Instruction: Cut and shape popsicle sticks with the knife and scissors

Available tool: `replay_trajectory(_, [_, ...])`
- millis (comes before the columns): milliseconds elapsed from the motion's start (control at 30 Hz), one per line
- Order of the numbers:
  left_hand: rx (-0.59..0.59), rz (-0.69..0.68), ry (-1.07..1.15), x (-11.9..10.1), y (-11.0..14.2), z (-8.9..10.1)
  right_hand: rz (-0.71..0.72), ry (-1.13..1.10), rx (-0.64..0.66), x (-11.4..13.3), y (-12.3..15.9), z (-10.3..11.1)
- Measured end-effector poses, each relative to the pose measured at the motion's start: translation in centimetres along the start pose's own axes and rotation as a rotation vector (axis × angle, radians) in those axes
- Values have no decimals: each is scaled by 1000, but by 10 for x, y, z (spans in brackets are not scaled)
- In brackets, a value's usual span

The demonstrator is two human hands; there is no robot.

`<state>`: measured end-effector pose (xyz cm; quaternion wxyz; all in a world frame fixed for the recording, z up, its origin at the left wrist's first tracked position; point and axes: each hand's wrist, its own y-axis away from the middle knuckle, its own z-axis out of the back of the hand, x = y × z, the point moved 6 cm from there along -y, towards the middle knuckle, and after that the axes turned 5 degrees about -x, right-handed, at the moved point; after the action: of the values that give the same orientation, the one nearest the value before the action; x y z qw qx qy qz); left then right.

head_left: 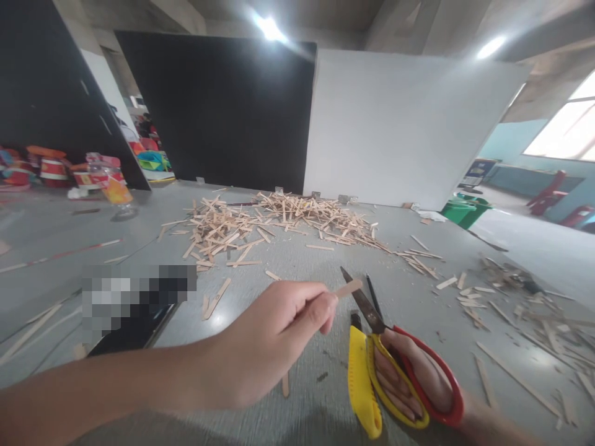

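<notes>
My left hand (274, 337) is closed in a pinch on a short wooden stick (348, 287), whose rounded end pokes out to the right of my thumb. My right hand (409, 378) has its fingers through the red and yellow handles of a pair of scissors (372, 322). The scissor blades are open and point up and away, with the stick's tip right beside the left blade. A big pile of wooden sticks (274, 220) lies farther back on the grey table (302, 266).
Cut stick pieces (520, 310) are scattered at the right. A dark flat object (134, 331) lies at the left, partly blurred out. Black and white boards stand behind the table. A green bin (460, 210) sits at the right rear, coloured items at the far left.
</notes>
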<state>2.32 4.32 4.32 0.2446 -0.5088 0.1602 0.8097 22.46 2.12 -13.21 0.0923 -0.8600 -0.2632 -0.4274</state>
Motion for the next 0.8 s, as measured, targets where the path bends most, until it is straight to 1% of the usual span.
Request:
replay_trajectory(100, [-25, -63, -82, -4, -3, 2, -6, -6, 13, -1, 0, 1])
replay_trajectory(200, [-53, -100, -75, -7, -5, 4, -4, -7, 20, -2, -1, 1])
replay_trajectory(267, [-78, -100, -69, -8, -7, 6, -1, -8, 22, -2, -1, 1])
replay_trajectory(367, [-88, -67, -101, -6, -9, 7, -1, -5, 28, -1, -1, 1])
replay_trajectory(467, [-46, -19, -110, -4, -8, 4, -1, 5, 29, 0, -1, 0])
replay_trajectory(600, [-55, 62, -19, 2, -4, 4, -3, 16, 21, 1, -2, -1])
replay_trajectory(667, [-73, 76, 31, 5, -1, 4, -5, 24, 23, 1, -2, -1])
replay_trajectory(733, [-88, 40, 56, 5, 0, 4, 0, 29, 19, 1, -2, -1])
replay_trajectory(800, [-91, -34, 75, 0, 1, 3, 3, 31, 13, 1, -1, -1])
